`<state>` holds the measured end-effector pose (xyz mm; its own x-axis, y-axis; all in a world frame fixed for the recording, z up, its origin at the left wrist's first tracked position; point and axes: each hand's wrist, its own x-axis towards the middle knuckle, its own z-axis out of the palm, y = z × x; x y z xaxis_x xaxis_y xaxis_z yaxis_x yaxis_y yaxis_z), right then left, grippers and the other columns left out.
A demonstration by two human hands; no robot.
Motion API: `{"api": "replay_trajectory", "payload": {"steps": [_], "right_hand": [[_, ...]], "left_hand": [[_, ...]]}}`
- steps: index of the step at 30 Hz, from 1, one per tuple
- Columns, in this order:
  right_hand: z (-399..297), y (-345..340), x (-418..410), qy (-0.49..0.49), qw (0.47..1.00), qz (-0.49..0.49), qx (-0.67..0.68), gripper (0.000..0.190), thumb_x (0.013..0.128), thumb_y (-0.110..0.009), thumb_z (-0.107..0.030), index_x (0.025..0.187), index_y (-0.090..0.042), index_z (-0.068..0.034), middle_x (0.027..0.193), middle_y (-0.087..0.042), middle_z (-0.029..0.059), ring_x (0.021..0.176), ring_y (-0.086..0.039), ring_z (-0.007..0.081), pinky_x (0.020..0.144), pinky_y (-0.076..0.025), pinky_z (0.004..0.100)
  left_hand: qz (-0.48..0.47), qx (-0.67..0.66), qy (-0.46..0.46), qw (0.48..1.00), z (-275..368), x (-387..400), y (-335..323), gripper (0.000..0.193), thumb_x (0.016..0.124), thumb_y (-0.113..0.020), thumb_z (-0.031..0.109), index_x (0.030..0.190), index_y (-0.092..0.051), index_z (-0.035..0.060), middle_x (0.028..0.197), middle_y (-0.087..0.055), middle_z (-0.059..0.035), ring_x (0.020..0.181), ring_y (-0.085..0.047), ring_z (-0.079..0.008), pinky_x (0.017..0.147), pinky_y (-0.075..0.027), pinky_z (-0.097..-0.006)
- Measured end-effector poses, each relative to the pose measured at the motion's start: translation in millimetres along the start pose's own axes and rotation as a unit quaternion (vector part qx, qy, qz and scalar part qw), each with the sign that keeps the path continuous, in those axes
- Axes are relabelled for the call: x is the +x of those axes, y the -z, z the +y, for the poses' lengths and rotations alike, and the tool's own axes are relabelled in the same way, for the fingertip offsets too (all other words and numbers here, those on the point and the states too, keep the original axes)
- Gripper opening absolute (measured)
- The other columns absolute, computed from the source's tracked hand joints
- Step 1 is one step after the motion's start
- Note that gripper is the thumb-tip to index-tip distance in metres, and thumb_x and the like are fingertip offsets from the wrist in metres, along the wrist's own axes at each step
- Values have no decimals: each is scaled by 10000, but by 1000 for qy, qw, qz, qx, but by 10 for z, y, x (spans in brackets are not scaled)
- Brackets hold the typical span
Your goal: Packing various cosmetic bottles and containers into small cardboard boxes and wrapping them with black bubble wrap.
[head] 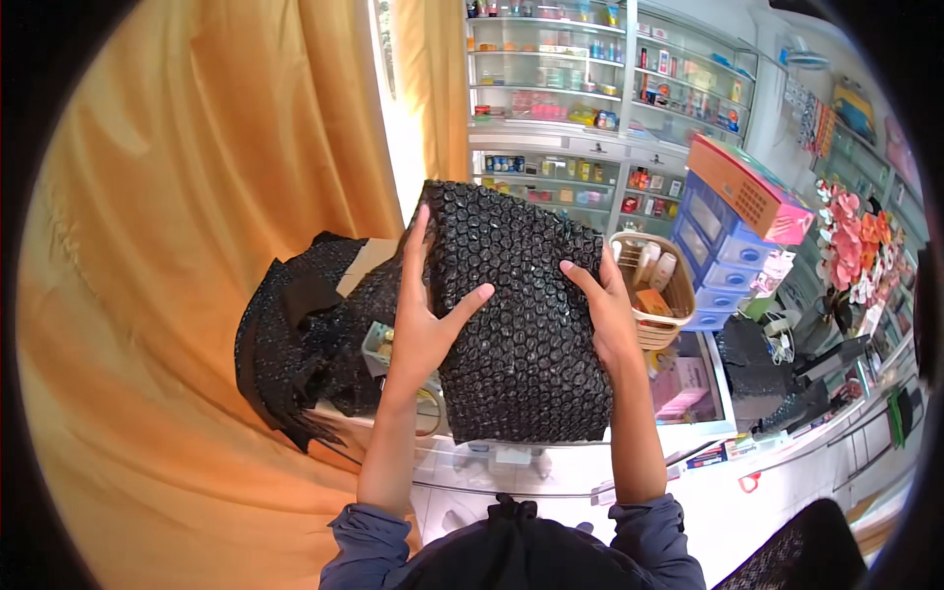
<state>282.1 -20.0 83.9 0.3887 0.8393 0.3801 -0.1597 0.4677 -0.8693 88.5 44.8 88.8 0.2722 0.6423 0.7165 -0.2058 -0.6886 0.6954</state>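
A wide piece of black bubble wrap (516,324) is held up between my two hands, over the glass counter. My left hand (435,310) presses along its left side, with the thumb on its face and the fingers at its edge. At its right edge, my right hand (608,302) grips with the thumb in front. Whether the wrap encloses something cannot be told. More black bubble wrap (273,346) lies crumpled to the left, beside a piece of brown cardboard (365,265). A small pale green basket (377,345) is partly hidden behind my left forearm.
Right of the wrap stands a woven basket (653,332) with bottles and a small orange box. Behind it a pink box (745,184) tops blue plastic drawers (712,258). Artificial flowers (848,236) stand farther right. Orange curtains (221,184) hang at left; stocked glass shelves (546,88) stand behind.
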Motion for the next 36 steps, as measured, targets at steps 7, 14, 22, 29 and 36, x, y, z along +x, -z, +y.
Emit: {"api": "replay_trajectory", "payload": {"steps": [7, 14, 22, 29, 36], "right_hand": [[-15, 486, 116, -8, 998, 47, 44, 475, 858, -598, -40, 1323, -506, -74, 1193, -596, 12, 1082, -545, 133, 939, -413, 276], [64, 741, 199, -28, 997, 65, 27, 380, 895, -548, -89, 1274, -540, -76, 1124, -615, 2, 1040, -564, 139, 904, -439, 297], [139, 618, 199, -61, 997, 34, -45, 277, 863, -525, -62, 1132, -581, -27, 1024, -611, 13, 959, -538, 111, 871, -417, 253], [444, 734, 271, -100, 991, 8, -92, 283, 885, -525, -104, 1153, -571, -25, 985, -602, 11, 935, -543, 118, 869, -409, 261], [611, 790, 329, -108, 986, 0, -125, 376, 876, -536, -84, 1243, -528, -3, 1007, -609, 34, 922, -553, 129, 837, -430, 254]], "left_hand": [[69, 58, 69, 994, -301, -369, -268, 414, 936, -425, -31, 1340, -449, 57, 1236, -540, -113, 1047, -572, -156, 900, -465, -311], [-131, 119, 344, 922, -656, -734, -426, 374, 814, -440, -118, 1150, -539, 11, 1030, -634, -160, 907, -679, -278, 693, -546, -376], [-251, 369, 246, 860, -1170, -942, -416, 501, 756, -695, 66, 1237, -553, 78, 1128, -636, -195, 992, -609, -394, 849, -493, -419], [-282, 373, 236, 852, -907, -930, -499, 503, 735, -759, 254, 1185, -607, 88, 1161, -617, -197, 1035, -592, -384, 872, -484, -431], [-252, 448, 130, 848, -743, -922, -422, 315, 718, -743, 174, 978, -666, 13, 973, -659, -213, 894, -620, -409, 783, -502, -469]]}}
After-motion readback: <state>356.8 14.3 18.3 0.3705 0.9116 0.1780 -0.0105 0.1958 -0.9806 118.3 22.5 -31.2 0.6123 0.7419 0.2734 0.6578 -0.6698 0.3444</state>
